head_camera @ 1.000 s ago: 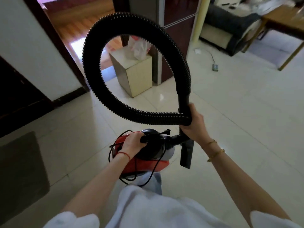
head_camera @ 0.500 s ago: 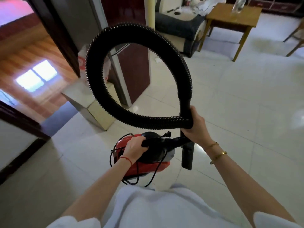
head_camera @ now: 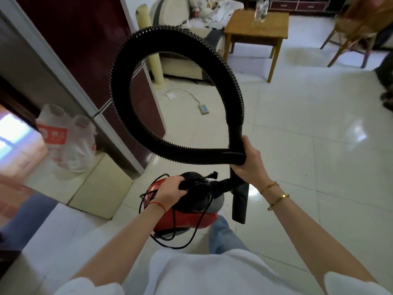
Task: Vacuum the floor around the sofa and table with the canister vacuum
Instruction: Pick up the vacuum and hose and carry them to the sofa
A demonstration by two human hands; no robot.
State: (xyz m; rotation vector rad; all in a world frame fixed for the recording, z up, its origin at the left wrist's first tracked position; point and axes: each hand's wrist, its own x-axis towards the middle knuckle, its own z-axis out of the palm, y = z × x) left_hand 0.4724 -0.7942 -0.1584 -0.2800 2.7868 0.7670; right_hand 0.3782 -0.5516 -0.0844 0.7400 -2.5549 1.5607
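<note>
Both arms extended forward and down. Left hand (head_camera: 170, 191) curled, knuckles up, in a closed grip. Right hand (head_camera: 249, 161) raised higher, fingers wrapped tight.

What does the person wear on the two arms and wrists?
Both arms are bare below short white sleeves. The left hand has a thin red string bracelet at its wrist. The right hand has two thin gold bangles at its wrist.
</note>
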